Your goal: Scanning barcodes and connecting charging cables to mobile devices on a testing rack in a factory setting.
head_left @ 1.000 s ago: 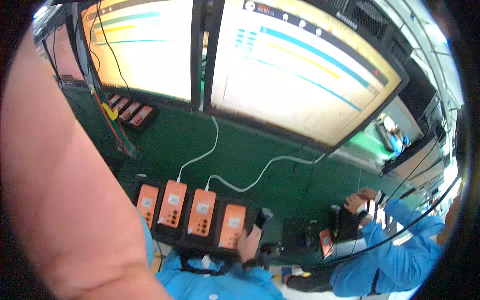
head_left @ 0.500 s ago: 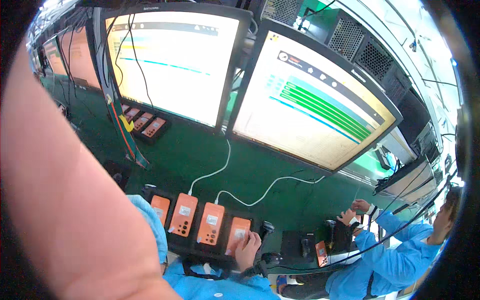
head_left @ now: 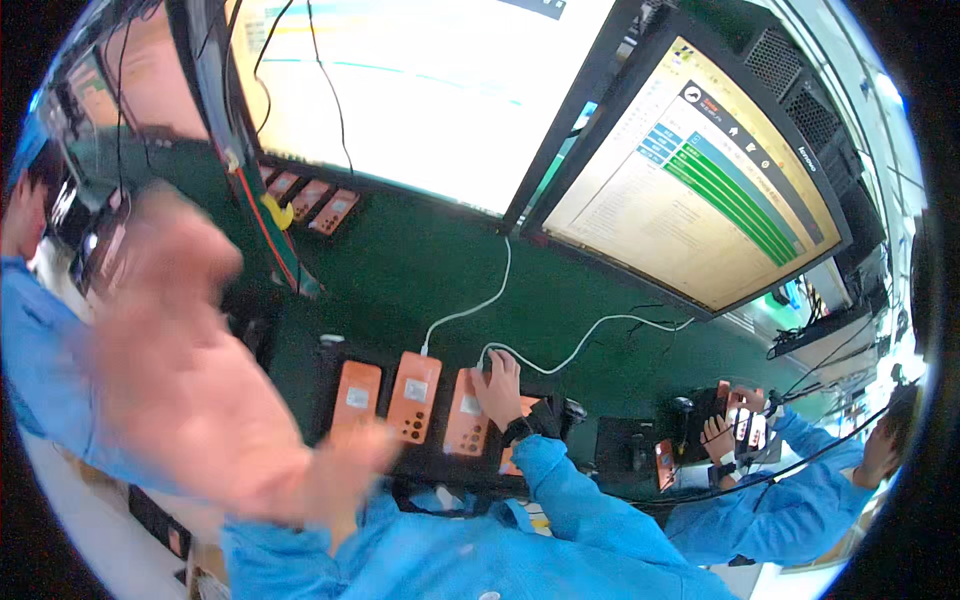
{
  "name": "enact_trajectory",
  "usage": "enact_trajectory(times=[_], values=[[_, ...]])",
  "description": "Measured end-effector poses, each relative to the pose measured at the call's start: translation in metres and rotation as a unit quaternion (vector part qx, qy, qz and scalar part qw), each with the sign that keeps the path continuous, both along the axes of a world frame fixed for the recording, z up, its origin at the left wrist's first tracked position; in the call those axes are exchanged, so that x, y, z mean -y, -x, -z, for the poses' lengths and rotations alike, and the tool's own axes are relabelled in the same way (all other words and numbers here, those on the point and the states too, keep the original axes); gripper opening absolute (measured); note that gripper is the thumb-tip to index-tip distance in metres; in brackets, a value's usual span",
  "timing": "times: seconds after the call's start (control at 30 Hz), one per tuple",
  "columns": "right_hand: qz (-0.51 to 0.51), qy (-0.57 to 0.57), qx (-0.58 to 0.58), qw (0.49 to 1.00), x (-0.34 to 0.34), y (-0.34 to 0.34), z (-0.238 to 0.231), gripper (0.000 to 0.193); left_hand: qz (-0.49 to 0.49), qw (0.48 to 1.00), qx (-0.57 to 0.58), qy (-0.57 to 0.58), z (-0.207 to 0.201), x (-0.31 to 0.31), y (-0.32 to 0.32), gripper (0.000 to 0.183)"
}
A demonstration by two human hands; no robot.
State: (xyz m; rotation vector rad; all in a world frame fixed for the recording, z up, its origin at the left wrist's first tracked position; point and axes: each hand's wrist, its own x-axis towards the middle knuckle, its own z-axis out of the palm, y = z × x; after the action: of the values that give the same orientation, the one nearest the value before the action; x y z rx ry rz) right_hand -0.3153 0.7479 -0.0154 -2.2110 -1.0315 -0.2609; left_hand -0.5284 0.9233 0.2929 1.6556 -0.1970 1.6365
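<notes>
My left hand (head_left: 200, 330) is large and close at the left, smeared by motion, so its fingers cannot be read. Several orange smartphones lie back up in a row on a black holder, with white labels and dark camera lenses. The first phone (head_left: 356, 395) is next to my left thumb. A white cable (head_left: 467, 306) enters the top of the second phone (head_left: 413, 400). At the top end of the third phone (head_left: 466, 415), my right hand (head_left: 498, 388) has its fingers closed around the end of another white cable (head_left: 580, 355). My right wrist partly covers the fourth phone (head_left: 525, 408).
Two monitors, the left one (head_left: 420, 100) and the right one (head_left: 690, 180), stand behind the phones on a green mat (head_left: 400, 270). More orange phones (head_left: 333, 212) lie under the left monitor. Co-workers in blue sit at right (head_left: 780, 510) and left (head_left: 40, 330). A black scanner (head_left: 573, 412) stands nearby.
My right hand has moved from the fourth phone up to the cable end at the third phone. My left arm has swung, bringing the blurred hand into view. The view has shifted.
</notes>
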Motion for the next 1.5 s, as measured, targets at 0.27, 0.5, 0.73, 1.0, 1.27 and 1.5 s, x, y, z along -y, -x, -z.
enact_trajectory(times=[0.27,0.5,0.73,1.0,1.27,1.5], values=[[0.009,0.048,-0.281,0.959,-0.010,-0.022,0.012,0.038,-0.084,0.857,-0.485,0.155,0.250,0.003,0.019,0.024],[-0.041,0.035,-0.416,0.908,0.014,0.001,-0.039,0.033,-0.073,0.811,-0.530,0.237,0.305,-0.004,0.014,0.029],[-0.027,0.031,-0.347,0.937,0.011,0.012,-0.014,0.031,-0.104,0.817,-0.550,0.140,0.299,-0.008,-0.027,0.035],[0.015,0.124,-0.255,0.959,0.000,0.002,-0.005,0.025,-0.113,0.794,-0.593,0.069,0.287,0.003,-0.049,0.053],[0.165,0.265,-0.272,0.910,-0.005,-0.055,-0.034,0.034,-0.090,0.797,-0.594,0.068,0.309,0.004,-0.058,0.063],[-0.042,0.009,-0.290,0.956,-0.042,0.006,-0.005,0.035,-0.098,0.802,-0.587,0.049,0.321,0.010,-0.057,0.063]])
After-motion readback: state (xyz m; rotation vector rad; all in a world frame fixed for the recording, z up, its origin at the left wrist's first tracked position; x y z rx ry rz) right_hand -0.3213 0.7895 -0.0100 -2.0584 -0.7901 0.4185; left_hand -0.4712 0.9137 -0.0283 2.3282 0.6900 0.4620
